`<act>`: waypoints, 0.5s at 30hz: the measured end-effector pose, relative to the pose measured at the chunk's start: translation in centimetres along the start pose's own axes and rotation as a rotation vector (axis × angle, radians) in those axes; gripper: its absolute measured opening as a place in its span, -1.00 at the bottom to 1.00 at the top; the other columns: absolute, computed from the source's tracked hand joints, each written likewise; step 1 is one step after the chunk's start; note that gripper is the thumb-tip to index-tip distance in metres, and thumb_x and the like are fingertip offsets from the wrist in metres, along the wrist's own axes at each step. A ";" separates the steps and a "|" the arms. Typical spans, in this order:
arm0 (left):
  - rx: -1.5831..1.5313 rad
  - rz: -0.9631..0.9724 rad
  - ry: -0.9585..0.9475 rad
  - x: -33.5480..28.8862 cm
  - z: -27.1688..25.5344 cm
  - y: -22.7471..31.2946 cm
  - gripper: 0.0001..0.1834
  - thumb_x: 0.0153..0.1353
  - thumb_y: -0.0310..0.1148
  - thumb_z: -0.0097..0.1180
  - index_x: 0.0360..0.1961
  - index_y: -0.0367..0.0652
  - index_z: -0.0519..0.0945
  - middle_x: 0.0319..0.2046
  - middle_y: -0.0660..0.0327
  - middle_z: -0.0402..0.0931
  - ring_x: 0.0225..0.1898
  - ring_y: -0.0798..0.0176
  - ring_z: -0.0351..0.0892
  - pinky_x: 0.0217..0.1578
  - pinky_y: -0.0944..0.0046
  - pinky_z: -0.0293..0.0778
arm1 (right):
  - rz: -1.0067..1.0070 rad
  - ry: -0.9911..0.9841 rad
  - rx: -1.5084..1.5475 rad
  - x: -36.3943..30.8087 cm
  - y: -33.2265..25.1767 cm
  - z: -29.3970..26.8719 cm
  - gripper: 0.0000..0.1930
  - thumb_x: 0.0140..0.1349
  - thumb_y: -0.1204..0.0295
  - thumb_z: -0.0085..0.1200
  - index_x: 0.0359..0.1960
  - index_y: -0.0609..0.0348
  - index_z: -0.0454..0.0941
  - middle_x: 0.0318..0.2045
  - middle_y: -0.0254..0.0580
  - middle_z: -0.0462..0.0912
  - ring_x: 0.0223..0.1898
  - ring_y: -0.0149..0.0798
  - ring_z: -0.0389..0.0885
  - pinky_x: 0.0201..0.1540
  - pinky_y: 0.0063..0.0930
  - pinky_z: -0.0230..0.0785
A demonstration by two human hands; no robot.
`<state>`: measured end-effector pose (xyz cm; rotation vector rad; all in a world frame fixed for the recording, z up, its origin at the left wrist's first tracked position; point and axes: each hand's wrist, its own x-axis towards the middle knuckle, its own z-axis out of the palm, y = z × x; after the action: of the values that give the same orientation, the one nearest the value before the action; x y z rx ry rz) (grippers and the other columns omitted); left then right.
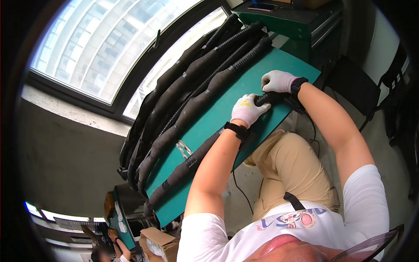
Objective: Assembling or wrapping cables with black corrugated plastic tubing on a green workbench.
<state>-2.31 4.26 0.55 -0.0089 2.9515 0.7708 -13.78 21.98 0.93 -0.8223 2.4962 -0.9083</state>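
my left hand (248, 109), in a white glove, is wrapped around the black corrugated end of a wrapped hose (196, 155) lying along the near edge of the green counter (227, 94). my right hand (277, 81), gloved too, presses down with fingers curled on the same hose end just beyond it. more black wrapped hoses (192, 83) lie bundled along the far side of the counter by the window (109, 48). a clear plastic bit (184, 148) sits between the bundle and my hose.

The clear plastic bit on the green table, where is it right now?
In the head view the clear plastic piece lies on the green table, left of the left forearm, between the pile of black hoses and the hose being held.
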 end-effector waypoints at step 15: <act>-0.044 0.040 0.158 -0.7 -0.1 0.1 -0.20 0.07 -0.12 0.49 0.27 -0.21 0.43 0.09 -0.15 0.59 0.17 -0.13 0.60 0.21 0.07 0.48 | -0.518 0.409 -0.674 -4.6 2.7 0.1 -0.50 0.05 0.37 0.34 0.09 -0.03 0.57 -0.01 -0.20 0.65 0.16 -0.09 0.57 0.29 -0.16 0.34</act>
<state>-1.63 4.27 0.74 -0.0142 3.0910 0.8787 -11.26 26.56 -0.35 -1.7013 3.0612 -0.3639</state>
